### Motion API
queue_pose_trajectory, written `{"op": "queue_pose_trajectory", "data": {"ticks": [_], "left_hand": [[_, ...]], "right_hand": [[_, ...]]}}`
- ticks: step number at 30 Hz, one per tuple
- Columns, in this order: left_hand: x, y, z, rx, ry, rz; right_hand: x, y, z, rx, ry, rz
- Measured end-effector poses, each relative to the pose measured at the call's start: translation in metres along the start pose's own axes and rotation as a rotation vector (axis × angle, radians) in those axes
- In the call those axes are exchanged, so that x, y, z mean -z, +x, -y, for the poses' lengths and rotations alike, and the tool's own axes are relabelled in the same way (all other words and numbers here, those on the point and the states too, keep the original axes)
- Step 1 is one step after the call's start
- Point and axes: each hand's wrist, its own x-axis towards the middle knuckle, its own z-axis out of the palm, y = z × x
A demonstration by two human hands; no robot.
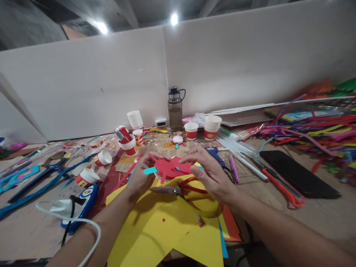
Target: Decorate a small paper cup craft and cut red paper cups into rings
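Note:
My left hand point(145, 171) is closed on the left side of a red paper cut-out point(170, 166) with strips sticking out and a light-blue strip point(150, 170) at its left. A whitish rim shows beneath it, mostly hidden. Over its right side, my right hand point(208, 172) has fingers curved and apart, the fingertips at the paper; whether they press on it is unclear. Just below lie scissors point(166, 190) with red handles, on yellow paper sheets point(155, 230). A small red scrap point(163, 220) rests on the yellow.
Paper cups point(191, 131), a bottle point(175, 113) and a yellow cutter point(159, 130) stand or lie at the back. To the right are a glue gun point(215, 155), red-handled cutter point(283, 187), black phone point(299, 173) and colourful stems point(314, 133). A blue power strip point(83, 207) is left.

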Motion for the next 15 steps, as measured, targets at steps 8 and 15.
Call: {"op": "queue_pose_trajectory", "data": {"ticks": [8,15], "left_hand": [[0.0051,0.0013,0.0069,-0.007,0.047,0.001],[0.0035,0.0013,0.0058,-0.028,0.053,0.010]], "right_hand": [[-0.0023,-0.0014,0.0039,0.061,-0.090,0.125],[-0.0027,-0.0013,0.0026,0.041,-0.063,0.096]]}}
